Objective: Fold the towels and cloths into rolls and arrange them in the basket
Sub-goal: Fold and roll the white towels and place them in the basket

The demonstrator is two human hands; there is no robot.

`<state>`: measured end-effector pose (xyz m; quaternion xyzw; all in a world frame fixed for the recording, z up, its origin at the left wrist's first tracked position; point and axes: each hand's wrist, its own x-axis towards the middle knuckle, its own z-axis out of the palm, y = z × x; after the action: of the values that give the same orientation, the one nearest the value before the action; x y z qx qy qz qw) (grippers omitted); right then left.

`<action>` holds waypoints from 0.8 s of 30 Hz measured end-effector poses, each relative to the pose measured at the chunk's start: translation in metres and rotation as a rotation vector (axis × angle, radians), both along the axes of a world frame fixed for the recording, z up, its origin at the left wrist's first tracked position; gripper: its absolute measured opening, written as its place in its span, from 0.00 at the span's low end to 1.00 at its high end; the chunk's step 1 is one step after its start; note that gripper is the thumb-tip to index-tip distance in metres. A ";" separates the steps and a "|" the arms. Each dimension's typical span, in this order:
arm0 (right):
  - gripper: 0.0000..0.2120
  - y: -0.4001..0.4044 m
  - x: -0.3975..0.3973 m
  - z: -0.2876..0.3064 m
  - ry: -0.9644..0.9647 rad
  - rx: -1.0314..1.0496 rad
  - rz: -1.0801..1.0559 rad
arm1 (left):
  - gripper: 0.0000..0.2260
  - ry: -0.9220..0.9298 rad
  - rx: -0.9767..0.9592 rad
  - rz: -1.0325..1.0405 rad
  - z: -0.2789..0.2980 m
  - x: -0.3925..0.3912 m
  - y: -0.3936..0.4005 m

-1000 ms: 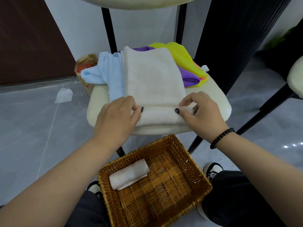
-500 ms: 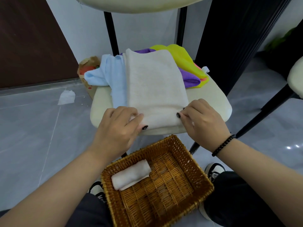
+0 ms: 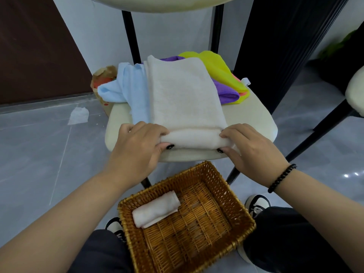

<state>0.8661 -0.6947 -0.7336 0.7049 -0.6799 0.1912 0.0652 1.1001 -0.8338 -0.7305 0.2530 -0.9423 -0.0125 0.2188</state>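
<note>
Left hand [image 3: 137, 148] and right hand [image 3: 250, 146] are pinching the white towel's [image 3: 185, 99] near edge on the chair [image 3: 254, 119], curling it evenly into a tight roll, basket [image 3: 244, 217] waiting below.

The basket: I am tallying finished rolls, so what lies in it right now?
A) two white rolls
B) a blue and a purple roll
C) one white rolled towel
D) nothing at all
C: a single white rolled towel lies near the left wall of the basket, and bare wicker shows across the rest of its floor.
</note>
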 end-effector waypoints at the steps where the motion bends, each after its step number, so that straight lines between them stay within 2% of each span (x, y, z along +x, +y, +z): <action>1: 0.14 0.000 -0.002 0.000 -0.013 0.010 0.006 | 0.14 -0.009 0.081 0.009 0.002 0.000 -0.001; 3: 0.13 -0.001 -0.005 0.002 -0.100 0.045 0.018 | 0.15 -0.010 0.234 0.034 0.007 0.000 -0.002; 7: 0.12 -0.008 -0.010 0.014 -0.329 0.179 0.015 | 0.09 0.082 0.524 0.096 0.017 -0.002 -0.004; 9: 0.12 -0.012 -0.009 0.016 -0.374 0.219 -0.028 | 0.06 0.096 0.590 0.132 0.018 -0.004 -0.006; 11: 0.11 -0.016 -0.006 0.014 -0.423 0.225 -0.076 | 0.07 0.053 0.524 0.178 0.016 -0.008 -0.006; 14: 0.11 -0.021 -0.002 0.012 -0.483 0.217 -0.142 | 0.05 0.058 0.192 0.209 0.011 -0.011 -0.004; 16: 0.11 -0.025 0.000 0.012 -0.518 0.196 -0.179 | 0.03 0.094 0.009 0.151 0.010 -0.012 -0.003; 19: 0.10 -0.030 0.002 0.012 -0.573 0.167 -0.251 | 0.09 0.026 -0.201 -0.035 0.008 -0.013 0.004; 22: 0.08 -0.034 0.004 0.011 -0.598 0.147 -0.311 | 0.10 0.000 -0.156 -0.070 0.007 -0.011 0.009; 24: 0.08 -0.036 0.008 0.012 -0.587 0.125 -0.349 | 0.15 -0.059 -0.112 -0.054 0.004 -0.008 0.007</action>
<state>0.8738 -0.7306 -0.7216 0.4957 -0.7903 0.3296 -0.1448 1.0919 -0.8265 -0.7269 0.2149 -0.9541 0.0419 0.2043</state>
